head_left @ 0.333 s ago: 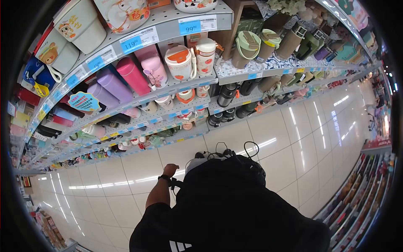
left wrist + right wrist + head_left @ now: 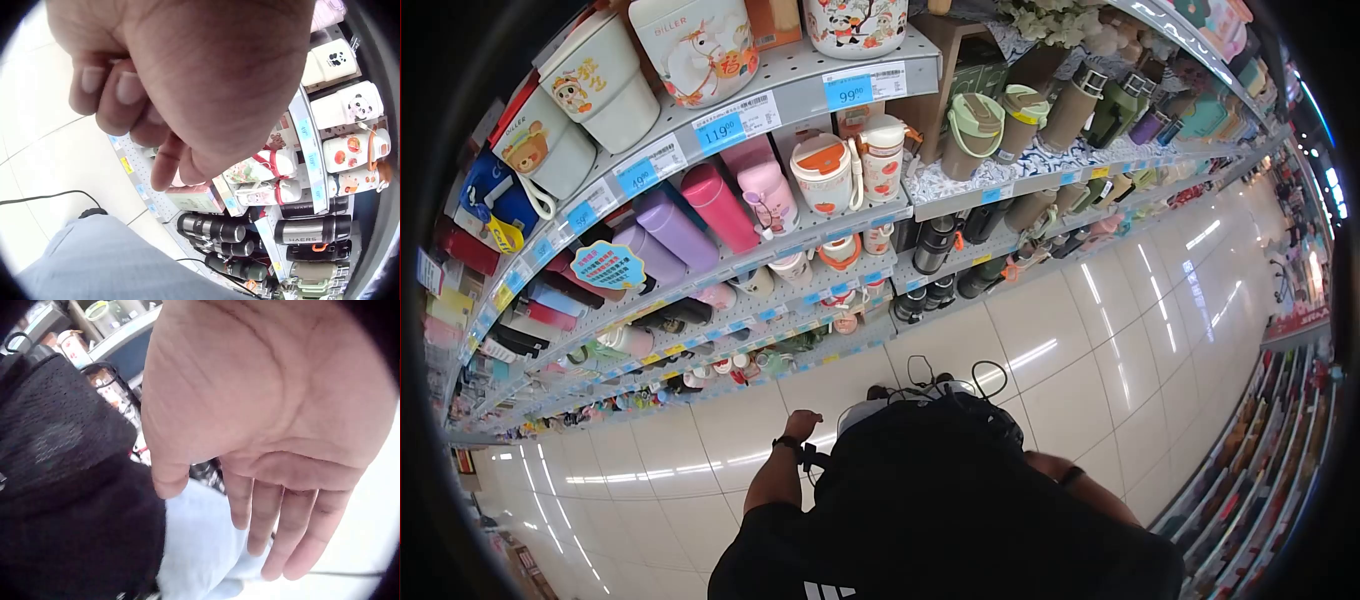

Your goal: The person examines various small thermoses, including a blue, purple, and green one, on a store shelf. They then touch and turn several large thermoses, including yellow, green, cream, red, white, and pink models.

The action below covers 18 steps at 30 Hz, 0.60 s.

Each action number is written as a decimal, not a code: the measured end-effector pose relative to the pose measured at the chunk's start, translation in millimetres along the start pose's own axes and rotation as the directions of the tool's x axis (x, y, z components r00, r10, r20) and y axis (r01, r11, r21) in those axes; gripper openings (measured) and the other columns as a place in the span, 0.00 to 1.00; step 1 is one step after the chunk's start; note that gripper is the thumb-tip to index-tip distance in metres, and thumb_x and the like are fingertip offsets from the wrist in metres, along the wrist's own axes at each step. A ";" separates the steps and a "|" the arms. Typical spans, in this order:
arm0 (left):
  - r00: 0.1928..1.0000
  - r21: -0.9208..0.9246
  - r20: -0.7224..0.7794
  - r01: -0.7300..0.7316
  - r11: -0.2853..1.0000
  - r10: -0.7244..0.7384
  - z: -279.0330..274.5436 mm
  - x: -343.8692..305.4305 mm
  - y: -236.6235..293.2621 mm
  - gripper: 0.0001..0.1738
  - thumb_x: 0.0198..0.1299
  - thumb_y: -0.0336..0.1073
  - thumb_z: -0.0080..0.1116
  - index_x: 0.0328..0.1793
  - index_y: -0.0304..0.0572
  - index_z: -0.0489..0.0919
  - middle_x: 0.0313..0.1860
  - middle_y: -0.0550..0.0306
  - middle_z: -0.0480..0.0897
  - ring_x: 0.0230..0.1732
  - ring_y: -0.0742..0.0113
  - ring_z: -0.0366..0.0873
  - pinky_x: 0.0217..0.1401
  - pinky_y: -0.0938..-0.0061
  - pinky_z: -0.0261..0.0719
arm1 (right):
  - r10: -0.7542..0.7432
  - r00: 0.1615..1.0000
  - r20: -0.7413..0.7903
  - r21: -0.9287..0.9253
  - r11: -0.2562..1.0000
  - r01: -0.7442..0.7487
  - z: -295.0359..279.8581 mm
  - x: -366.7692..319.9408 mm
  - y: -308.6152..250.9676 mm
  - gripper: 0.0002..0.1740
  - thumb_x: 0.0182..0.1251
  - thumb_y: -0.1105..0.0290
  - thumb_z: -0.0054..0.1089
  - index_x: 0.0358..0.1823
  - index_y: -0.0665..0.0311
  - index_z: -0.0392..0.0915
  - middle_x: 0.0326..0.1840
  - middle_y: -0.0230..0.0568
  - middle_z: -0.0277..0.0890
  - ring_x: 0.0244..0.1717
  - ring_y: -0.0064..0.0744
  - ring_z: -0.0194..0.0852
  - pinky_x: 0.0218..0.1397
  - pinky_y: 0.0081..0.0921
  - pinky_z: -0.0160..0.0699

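My left hand hangs beside my body at the shelf side, apart from the goods. In the left wrist view that hand has loosely curled fingers and holds nothing. On the other side, the right hand shows partly past the black shirt. The right wrist view gives its palm with relaxed, nearly straight fingers and nothing in them. Shelves carry a pink bottle, a white cup with an orange lid and a green-lidded tumbler.
Tiered shelves with a price-tagged edge curve along the front. Tiled floor lies below and to both sides. Another rack stands at the right. Looped black cables hang at my waist.
The right hand and forearm have come into the head view at the right of my body. The shelf goods sit slightly differently in the picture as the head view shifts.
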<state>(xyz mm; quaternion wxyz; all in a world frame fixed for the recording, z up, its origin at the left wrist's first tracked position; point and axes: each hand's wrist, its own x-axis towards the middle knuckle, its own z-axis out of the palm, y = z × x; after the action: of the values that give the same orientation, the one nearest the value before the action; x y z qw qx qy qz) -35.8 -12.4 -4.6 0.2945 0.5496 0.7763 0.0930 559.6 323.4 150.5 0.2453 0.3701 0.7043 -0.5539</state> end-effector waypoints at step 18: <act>0.885 -0.569 -0.369 0.025 0.822 -0.283 -160.3 43.7 82.9 0.15 0.63 0.44 0.62 0.39 0.37 0.86 0.25 0.47 0.81 0.27 0.57 0.79 0.35 0.65 0.75 | -0.628 0.573 -0.527 -0.039 0.692 0.721 -204.0 47.1 -395.4 0.21 0.75 0.64 0.59 0.63 0.70 0.76 0.52 0.42 0.84 0.51 0.23 0.80 0.54 0.24 0.78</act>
<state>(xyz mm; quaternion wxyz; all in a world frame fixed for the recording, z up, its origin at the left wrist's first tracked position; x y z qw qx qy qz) -69.0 87.4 148.4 0.2640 0.3399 0.8052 0.4080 230.6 486.9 405.8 -0.2112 0.2232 0.7764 -0.5502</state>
